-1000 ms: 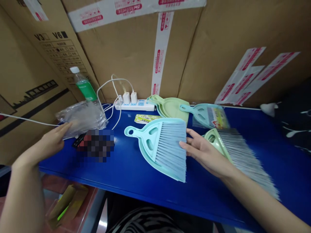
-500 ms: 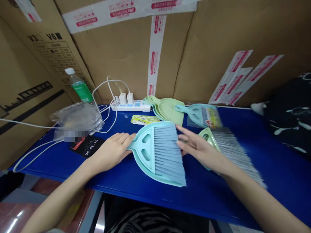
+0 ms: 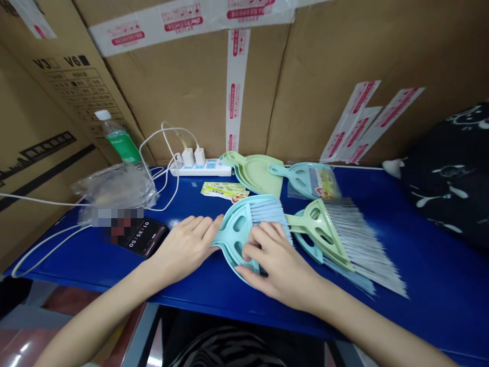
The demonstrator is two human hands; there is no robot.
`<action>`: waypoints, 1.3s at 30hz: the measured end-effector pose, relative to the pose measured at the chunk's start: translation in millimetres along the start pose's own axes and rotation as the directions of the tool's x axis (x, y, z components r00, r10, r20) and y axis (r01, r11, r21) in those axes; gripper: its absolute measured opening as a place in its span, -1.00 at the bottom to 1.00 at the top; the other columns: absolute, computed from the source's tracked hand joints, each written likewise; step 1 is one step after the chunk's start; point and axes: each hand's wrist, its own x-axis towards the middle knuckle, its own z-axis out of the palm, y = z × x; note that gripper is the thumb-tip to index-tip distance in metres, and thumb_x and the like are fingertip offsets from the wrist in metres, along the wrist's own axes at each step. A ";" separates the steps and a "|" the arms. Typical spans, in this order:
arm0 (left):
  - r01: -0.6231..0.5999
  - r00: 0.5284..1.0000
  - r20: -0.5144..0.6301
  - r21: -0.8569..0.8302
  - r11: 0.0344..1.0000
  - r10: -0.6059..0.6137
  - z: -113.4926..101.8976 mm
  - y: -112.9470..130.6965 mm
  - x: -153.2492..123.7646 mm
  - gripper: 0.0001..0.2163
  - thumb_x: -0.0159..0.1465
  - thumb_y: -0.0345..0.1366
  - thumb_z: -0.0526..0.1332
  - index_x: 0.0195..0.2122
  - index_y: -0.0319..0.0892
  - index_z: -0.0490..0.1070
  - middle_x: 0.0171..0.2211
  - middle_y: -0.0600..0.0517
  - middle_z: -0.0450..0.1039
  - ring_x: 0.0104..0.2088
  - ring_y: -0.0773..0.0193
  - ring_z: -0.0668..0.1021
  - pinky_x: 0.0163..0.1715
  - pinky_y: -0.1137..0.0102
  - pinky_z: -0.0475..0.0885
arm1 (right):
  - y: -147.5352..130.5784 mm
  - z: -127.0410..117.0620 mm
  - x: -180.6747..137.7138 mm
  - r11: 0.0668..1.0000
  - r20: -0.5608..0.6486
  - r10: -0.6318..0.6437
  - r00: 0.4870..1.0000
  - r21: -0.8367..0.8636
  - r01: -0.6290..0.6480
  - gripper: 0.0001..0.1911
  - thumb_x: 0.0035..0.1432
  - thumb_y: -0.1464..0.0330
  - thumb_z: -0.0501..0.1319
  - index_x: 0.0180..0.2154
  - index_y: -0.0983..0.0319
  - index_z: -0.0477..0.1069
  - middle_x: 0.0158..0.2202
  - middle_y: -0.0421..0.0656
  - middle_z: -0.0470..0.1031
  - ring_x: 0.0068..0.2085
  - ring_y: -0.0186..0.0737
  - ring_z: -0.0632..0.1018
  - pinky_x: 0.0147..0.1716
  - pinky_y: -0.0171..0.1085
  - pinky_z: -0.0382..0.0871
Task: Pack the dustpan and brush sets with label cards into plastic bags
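My left hand (image 3: 193,243) is closed round the handle end of a light blue dustpan (image 3: 230,262) and the matching hand brush (image 3: 241,224) lying in it. Across the brush lies my right hand (image 3: 278,265), its fingers curled against the brush head and its thumb near the lower rim. This hand covers part of the bristles and the pan's right side. Just to the right, a green hand brush (image 3: 321,229) with grey bristles rests on top of another blue brush (image 3: 311,247).
Behind are stacked green and blue dustpans (image 3: 263,171), a bagged blue brush set (image 3: 303,178), yellow-green labels (image 3: 223,190) and a power strip (image 3: 210,168) with cables. A phone (image 3: 147,237), plastic bag (image 3: 114,188) and bottle (image 3: 122,142) are left; a dark patterned bag (image 3: 451,173) is right.
My right hand has moved left from the bristle tips onto the brush head, and its fingers have curled. My left hand keeps its hold on the handles. The view has shifted slightly.
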 end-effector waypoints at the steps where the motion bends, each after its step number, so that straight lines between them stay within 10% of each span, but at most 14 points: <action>1: 0.002 1.000 0.000 0.002 1.000 -0.002 -0.3 0.7 0.3 -0.68 0.45 -0.29 -0.08 0.07 -0.33 0.31 -0.34 -0.08 0.52 -0.32 0.16 0.58 -0.26 0.28 0.48 | 1.2 -2.3 -0.2 1.000 0.014 -0.001 1.000 0.015 0.000 -0.76 0.23 0.24 0.22 -0.45 0.21 0.36 -0.41 -0.18 0.31 -0.31 -0.19 0.30 -0.26 -0.20 0.19; 25: 0.086 0.995 -0.051 -0.078 0.993 -0.090 -22.1 -5.5 -13.7 -0.67 0.43 -0.25 -0.07 0.06 -0.30 0.34 -0.33 -0.09 0.51 -0.38 0.15 0.56 -0.36 0.31 0.47 | -15.5 -20.8 -1.5 0.958 -0.192 -0.156 0.969 -0.269 0.101 -0.72 0.23 0.30 0.16 -0.54 0.17 0.37 -0.53 -0.18 0.34 -0.36 -0.16 0.30 -0.18 -0.14 0.16; 34: 0.185 0.982 0.031 -0.036 0.982 -0.184 -15.9 -62.9 9.4 -0.61 0.43 -0.17 -0.07 0.09 -0.31 0.34 -0.22 -0.16 0.46 -0.23 0.06 0.50 -0.22 0.20 0.45 | 40.6 -79.9 -35.3 0.697 -0.315 -0.068 0.947 -0.694 -0.180 -0.62 0.26 0.32 0.15 -0.62 0.14 0.26 -0.59 -0.12 0.32 -0.40 -0.09 0.35 -0.36 -0.11 0.09; 39: 0.193 0.978 0.085 0.006 0.981 -0.192 -0.4 -81.5 55.6 -0.62 0.40 -0.21 0.02 0.11 -0.35 0.35 -0.17 -0.20 0.47 -0.11 -0.01 0.47 -0.08 0.11 0.39 | 70.5 -65.7 -60.9 0.757 -0.229 -0.025 0.973 -0.640 -0.131 -0.60 0.29 0.25 0.09 -0.60 0.15 0.32 -0.60 -0.11 0.34 -0.46 -0.12 0.36 -0.42 -0.14 0.14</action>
